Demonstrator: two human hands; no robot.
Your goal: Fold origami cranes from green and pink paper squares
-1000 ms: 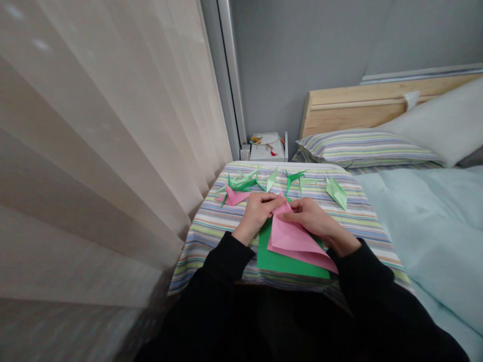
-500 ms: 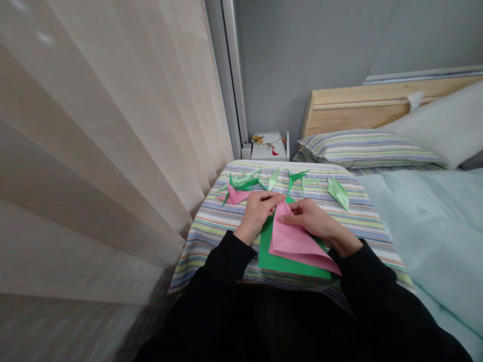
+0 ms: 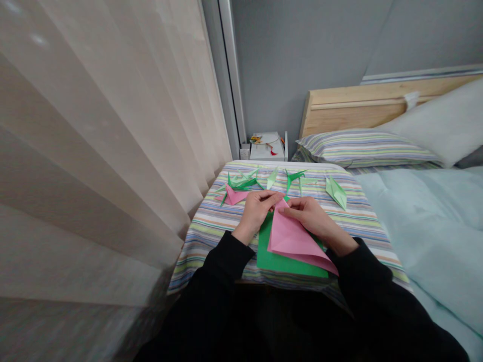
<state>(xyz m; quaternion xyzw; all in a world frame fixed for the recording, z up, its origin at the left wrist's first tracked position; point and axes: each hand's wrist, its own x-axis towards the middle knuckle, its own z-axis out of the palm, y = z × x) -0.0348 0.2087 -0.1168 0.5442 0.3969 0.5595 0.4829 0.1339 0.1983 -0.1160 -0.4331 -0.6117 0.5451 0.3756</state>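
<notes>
A folded pink paper sheet lies on a green sheet on a striped cushion in front of me. My left hand pinches the pink paper's top corner, fingers closed on it. My right hand grips the same corner from the right, thumb and fingers pressed on the paper. Both sleeves are black.
Several folded green paper figures and a pink one lie at the cushion's far edge, a light green one to the right. A curtain hangs left. A bedside table, striped pillow and pale blue duvet lie beyond.
The pink paper's upper layer has been folded down flatter, showing a new crease; both hands stay at its top corner.
</notes>
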